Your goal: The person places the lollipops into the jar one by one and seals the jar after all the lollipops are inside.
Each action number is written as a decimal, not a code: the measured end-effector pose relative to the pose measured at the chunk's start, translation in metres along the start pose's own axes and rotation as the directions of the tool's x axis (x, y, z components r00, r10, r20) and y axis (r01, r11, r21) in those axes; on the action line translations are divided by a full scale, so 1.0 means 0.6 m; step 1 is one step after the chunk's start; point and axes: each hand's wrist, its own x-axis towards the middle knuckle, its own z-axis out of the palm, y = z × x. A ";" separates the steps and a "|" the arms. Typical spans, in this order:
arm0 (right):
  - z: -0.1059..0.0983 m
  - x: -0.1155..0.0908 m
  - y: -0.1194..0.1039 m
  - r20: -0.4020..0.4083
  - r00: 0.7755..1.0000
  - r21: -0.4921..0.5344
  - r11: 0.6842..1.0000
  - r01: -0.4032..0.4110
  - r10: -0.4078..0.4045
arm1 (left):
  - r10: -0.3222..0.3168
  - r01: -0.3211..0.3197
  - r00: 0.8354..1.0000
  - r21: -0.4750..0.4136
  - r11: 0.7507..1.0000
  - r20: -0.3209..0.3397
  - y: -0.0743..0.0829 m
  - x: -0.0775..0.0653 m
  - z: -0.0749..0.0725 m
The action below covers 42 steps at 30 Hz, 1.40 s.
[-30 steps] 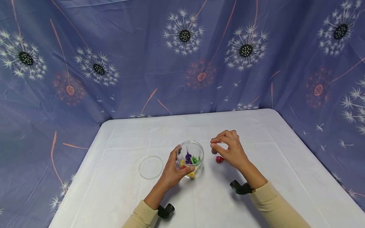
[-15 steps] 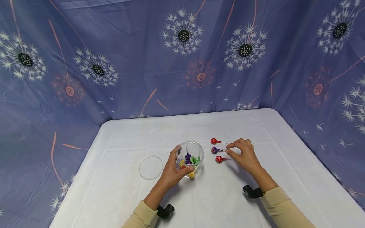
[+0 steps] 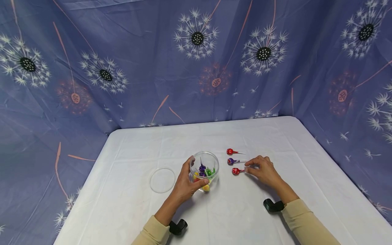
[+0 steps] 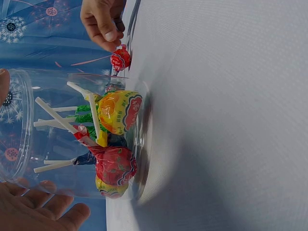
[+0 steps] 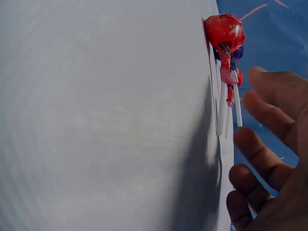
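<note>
My left hand [image 3: 187,183] grips a clear plastic jar [image 3: 216,170] standing on the table, fingers and thumb around its sides. Inside it are several wrapped lollipops: purple [image 3: 202,168], green [image 3: 209,172], a yellow one [image 4: 115,111] and a red one [image 4: 115,166], their white sticks showing. To the jar's right lie three lollipops in a column: a far red one [image 3: 230,151], a purple one [image 3: 230,161] and a near red one [image 3: 235,171]. My right hand [image 3: 262,170] is at the near one's stick end; the right wrist view shows its fingers spread, apart from the stick.
A round clear lid [image 3: 162,180] lies flat left of the jar. The white-covered table [image 3: 128,214] is backed and flanked by a blue dandelion-print curtain [image 3: 137,61]. The table's far edge lies beyond the lollipops.
My right hand has drawn back right from above the lollipops, then lowered toward the near red one's stick end. All three lollipops now show. The left hand and jar have stayed put.
</note>
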 end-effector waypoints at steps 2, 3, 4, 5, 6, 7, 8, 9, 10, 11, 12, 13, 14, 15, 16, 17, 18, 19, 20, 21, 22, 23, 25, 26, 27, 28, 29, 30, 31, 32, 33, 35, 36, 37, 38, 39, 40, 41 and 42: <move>0.001 0.001 0.006 0.021 1.000 -0.015 1.000 -0.004 0.004 | -0.003 0.003 1.000 0.002 1.000 0.000 0.001 0.000 0.000; 0.002 0.001 0.008 0.029 1.000 -0.021 1.000 -0.007 0.008 | -0.005 0.005 1.000 0.002 1.000 0.000 0.001 0.000 0.000; 0.002 0.000 0.010 0.036 0.999 -0.027 1.000 -0.011 0.012 | -0.006 0.006 1.000 0.003 1.000 0.000 0.001 0.000 0.000; 0.002 0.000 0.012 0.042 0.999 -0.032 0.999 -0.012 0.014 | -0.008 0.008 1.000 0.003 1.000 -0.001 0.001 0.001 0.000; 0.003 0.000 0.013 0.045 0.999 -0.033 0.999 -0.013 0.015 | -0.010 0.010 1.000 0.005 1.000 -0.001 0.001 0.001 0.000; 0.003 0.000 0.015 0.048 0.999 -0.036 0.999 -0.012 0.014 | -0.011 0.011 1.000 0.005 1.000 -0.001 0.001 0.001 0.000; 0.004 0.000 0.016 0.048 0.999 -0.035 0.999 -0.012 0.013 | -0.012 0.012 1.000 0.005 1.000 -0.001 0.001 0.000 0.000; 0.005 0.000 0.018 0.046 0.999 -0.037 0.999 -0.011 0.012 | -0.011 0.011 1.000 0.004 1.000 -0.001 0.001 0.000 0.000; 0.005 -0.001 0.019 0.044 0.999 -0.037 0.999 -0.007 0.009 | -0.011 0.011 1.000 0.004 1.000 0.000 0.001 0.000 0.000; 0.006 -0.001 0.020 0.041 0.999 -0.038 0.999 -0.003 0.005 | -0.010 0.010 1.000 0.004 1.000 0.000 0.001 0.000 0.000; 0.008 -0.002 0.021 0.038 0.999 -0.039 0.999 0.001 0.000 | -0.009 0.009 1.000 0.003 1.000 0.001 0.001 0.000 0.001; 0.009 -0.003 0.021 0.035 0.999 -0.041 0.999 0.006 -0.004 | -0.008 0.008 1.000 0.001 1.000 0.001 0.001 0.000 0.001; 0.010 -0.003 0.022 0.031 0.999 -0.042 0.999 0.011 -0.009 | -0.007 0.007 1.000 -0.001 1.000 0.002 0.001 0.000 0.001; 0.011 -0.004 0.023 0.028 1.000 -0.048 0.999 0.015 -0.014 | -0.005 0.005 1.000 -0.004 1.000 0.003 0.001 0.000 0.001; 0.012 -0.004 0.024 0.026 0.999 -0.053 0.998 0.020 -0.019 | -0.004 0.004 1.000 -0.006 1.000 0.004 0.001 -0.001 0.001; 0.013 -0.005 0.024 0.022 0.999 -0.057 0.998 0.026 -0.024 | -0.003 0.003 1.000 -0.008 1.000 0.003 0.001 -0.001 0.001; 0.014 -0.005 0.025 0.017 0.999 -0.061 0.998 0.030 -0.029 | -0.002 0.003 1.000 -0.011 1.000 0.004 0.000 -0.001 0.001; 0.014 -0.005 0.025 0.013 0.999 -0.064 0.997 0.035 -0.035 | -0.002 0.002 1.000 -0.012 1.000 0.004 0.000 -0.001 0.001; 0.015 -0.006 0.025 0.008 0.999 -0.065 0.997 0.039 -0.038 | -0.002 0.002 1.000 -0.011 1.000 0.004 0.000 -0.001 0.001; 0.016 -0.006 0.026 0.003 0.999 -0.064 0.997 0.041 -0.041 | -0.001 0.001 1.000 -0.010 1.000 0.004 0.000 -0.001 0.001; 0.016 -0.006 0.026 -0.002 0.999 -0.061 0.997 0.043 -0.043 | -0.001 0.001 1.000 -0.009 1.000 0.004 0.000 -0.001 0.001; 0.017 -0.006 0.025 -0.006 0.999 -0.057 0.997 0.045 -0.045 | 0.000 0.000 1.000 -0.007 1.000 0.003 -0.001 -0.001 0.001; 0.017 -0.006 0.025 -0.010 0.999 -0.052 0.997 0.048 -0.049 | 0.000 0.000 1.000 -0.005 1.000 0.002 -0.001 -0.001 0.001; 0.018 -0.006 0.025 -0.012 0.999 -0.051 0.997 0.050 -0.050 | 0.000 0.000 1.000 -0.006 1.000 0.002 -0.001 -0.001 0.001; 0.018 -0.006 0.025 -0.014 0.999 -0.050 0.997 0.052 -0.053 | 0.000 0.000 1.000 -0.007 1.000 0.002 -0.001 -0.001 0.001; 0.018 -0.006 0.025 -0.015 0.998 -0.050 0.997 0.055 -0.055 | -0.002 0.002 1.000 -0.006 1.000 0.003 -0.001 -0.002 0.001; 0.018 -0.007 0.024 -0.014 0.998 -0.046 0.997 0.056 -0.057 | -0.003 0.003 1.000 -0.007 1.000 0.004 -0.001 -0.002 0.001; 0.018 -0.007 0.024 -0.013 0.998 -0.043 0.997 0.057 -0.057 | -0.006 0.006 1.000 -0.008 1.000 0.005 -0.001 -0.002 0.002; 0.017 -0.007 0.023 -0.012 0.998 -0.037 0.998 0.056 -0.057 | -0.007 0.007 1.000 -0.007 1.000 0.005 0.000 -0.002 0.002; 0.016 -0.007 0.022 -0.012 0.998 -0.030 0.998 0.055 -0.055 | -0.009 0.010 1.000 -0.007 1.000 0.006 0.000 -0.002 0.002; 0.015 -0.007 0.021 -0.011 0.998 -0.023 0.998 0.054 -0.054 | -0.011 0.011 1.000 -0.007 1.000 0.007 0.000 -0.002 0.002; 0.013 -0.007 0.017 -0.015 0.998 -0.005 0.998 0.055 -0.055 | -0.004 0.004 1.000 -0.006 1.000 0.005 0.000 -0.002 0.001; 0.012 -0.006 0.015 -0.022 0.998 0.002 0.998 0.060 -0.059 | -0.004 0.004 1.000 -0.005 1.000 0.004 0.000 -0.002 0.001; 0.011 -0.005 0.013 -0.030 0.997 0.015 0.998 0.065 -0.064 | 0.002 -0.002 1.000 -0.003 1.000 0.002 0.000 -0.002 0.001; 0.010 -0.003 0.010 -0.041 0.997 0.026 0.997 0.072 -0.071 | 0.002 -0.002 1.000 -0.003 1.000 0.001 0.000 -0.002 0.001; 0.009 -0.002 0.007 -0.049 0.996 0.036 0.996 0.080 -0.078 | 0.003 -0.003 1.000 -0.003 1.000 0.000 0.000 -0.003 0.001; 0.008 -0.001 0.004 -0.058 0.995 0.044 0.995 0.089 -0.086 | 0.009 -0.009 1.000 -0.001 1.000 0.000 0.000 -0.003 0.001; 0.007 0.000 0.002 -0.069 0.993 0.049 0.994 0.100 -0.096 | 0.008 -0.008 1.000 -0.001 1.000 0.000 0.000 -0.003 0.001; 0.007 0.001 -0.001 -0.081 0.991 0.057 0.992 0.113 -0.108 | 0.001 -0.001 1.000 -0.004 1.000 0.000 0.000 -0.003 0.001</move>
